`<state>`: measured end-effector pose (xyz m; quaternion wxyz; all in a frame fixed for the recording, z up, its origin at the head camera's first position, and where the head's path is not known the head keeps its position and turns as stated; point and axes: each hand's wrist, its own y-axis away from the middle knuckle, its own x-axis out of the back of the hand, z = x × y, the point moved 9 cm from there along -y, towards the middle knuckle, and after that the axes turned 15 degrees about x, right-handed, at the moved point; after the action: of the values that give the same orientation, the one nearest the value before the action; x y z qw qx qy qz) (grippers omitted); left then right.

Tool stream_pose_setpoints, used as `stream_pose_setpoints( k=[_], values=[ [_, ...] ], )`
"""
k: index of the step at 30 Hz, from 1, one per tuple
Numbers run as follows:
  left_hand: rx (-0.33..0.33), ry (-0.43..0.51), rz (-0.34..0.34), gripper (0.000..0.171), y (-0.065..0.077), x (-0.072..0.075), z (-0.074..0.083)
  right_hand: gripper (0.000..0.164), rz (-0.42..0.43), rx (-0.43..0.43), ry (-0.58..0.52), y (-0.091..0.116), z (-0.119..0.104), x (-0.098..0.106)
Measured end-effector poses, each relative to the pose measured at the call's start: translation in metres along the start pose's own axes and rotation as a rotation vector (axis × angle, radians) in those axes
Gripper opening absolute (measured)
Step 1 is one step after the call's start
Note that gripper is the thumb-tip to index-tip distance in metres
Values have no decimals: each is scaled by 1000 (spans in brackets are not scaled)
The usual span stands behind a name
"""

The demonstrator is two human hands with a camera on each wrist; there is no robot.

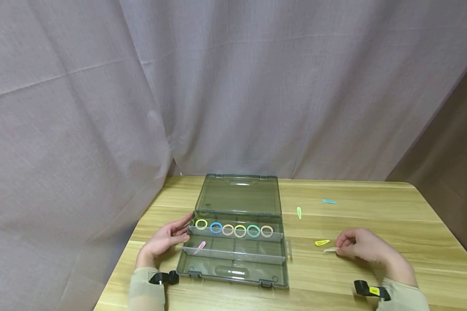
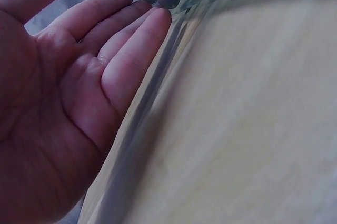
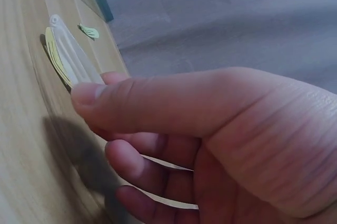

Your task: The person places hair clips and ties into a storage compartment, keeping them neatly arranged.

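Note:
Between the thumb and forefinger of my right hand (image 1: 359, 245) a white snap hair clip (image 3: 73, 50) is pinched, its rounded end sticking out. Just beyond it lies a yellow hair clip (image 1: 322, 242) on the table. My left hand (image 1: 165, 237) is at the left side of a clear grey compartment box (image 1: 233, 281), its fairly straight fingertips touching the wall. Inside the box, a pink hair clip (image 1: 200, 247) leans in the middle row at the left. A row of colored hair ties, among them a blue one (image 1: 216, 227) and a green one (image 1: 253, 231), sits along the back divider.
The box's lid (image 1: 239, 196) lies folded back, away from me. Farther off on the wooden table (image 1: 373, 203) are a light green hair clip (image 1: 299, 212) and a blue hair clip (image 1: 329, 201). Grey curtain (image 1: 257, 95) hangs behind the table and along its left.

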<state>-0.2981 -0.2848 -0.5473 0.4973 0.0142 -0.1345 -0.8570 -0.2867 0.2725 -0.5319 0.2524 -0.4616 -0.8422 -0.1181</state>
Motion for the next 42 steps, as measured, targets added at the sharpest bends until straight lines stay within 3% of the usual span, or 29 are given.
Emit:
stream_pose_setpoints(
  k=[8,25,36,42],
  values=[
    [1,-10,3,79,0,0,0,9,23,62,35,-1,-6,1],
    [6,-12,0,79,1,1,2,9,50,86,154,-2,-18,6],
    [11,-9,13,77,0,2,-2,5,97,215,244,-23,-57,-4],
    [18,-6,10,78,-1,2,-2,5,157,219,232,-41,-74,-14]
  ],
)
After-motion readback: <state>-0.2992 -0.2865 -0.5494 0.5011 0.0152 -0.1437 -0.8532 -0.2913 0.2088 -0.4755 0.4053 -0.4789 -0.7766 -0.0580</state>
